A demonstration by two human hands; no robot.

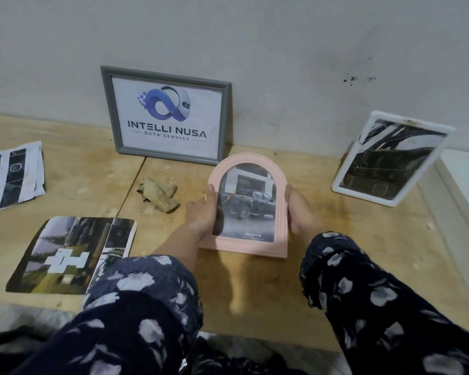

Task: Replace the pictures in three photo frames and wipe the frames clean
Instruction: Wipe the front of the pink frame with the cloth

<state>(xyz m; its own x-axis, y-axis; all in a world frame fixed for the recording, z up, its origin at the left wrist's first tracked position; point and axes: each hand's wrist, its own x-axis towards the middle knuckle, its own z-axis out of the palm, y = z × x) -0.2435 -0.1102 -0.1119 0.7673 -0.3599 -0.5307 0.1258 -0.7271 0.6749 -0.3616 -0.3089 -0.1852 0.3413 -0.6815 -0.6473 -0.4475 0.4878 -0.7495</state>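
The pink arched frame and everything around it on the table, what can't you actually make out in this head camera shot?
- Pink arched frame: its back and stand face away; left hand and right hand cover its side edges.
- Small print under the TOYOTA line: too small to read.
- Printed sheet at far left: cut off by the picture edge.
- White frame: its picture is dark and glary, subject unclear.
- Loose photo: one corner hidden by the left sleeve.

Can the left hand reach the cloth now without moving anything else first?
Probably not yet. The left hand grips the pink frame together with the right hand. The cloth lies just left of it, nothing between, so once it lets go the way seems free.
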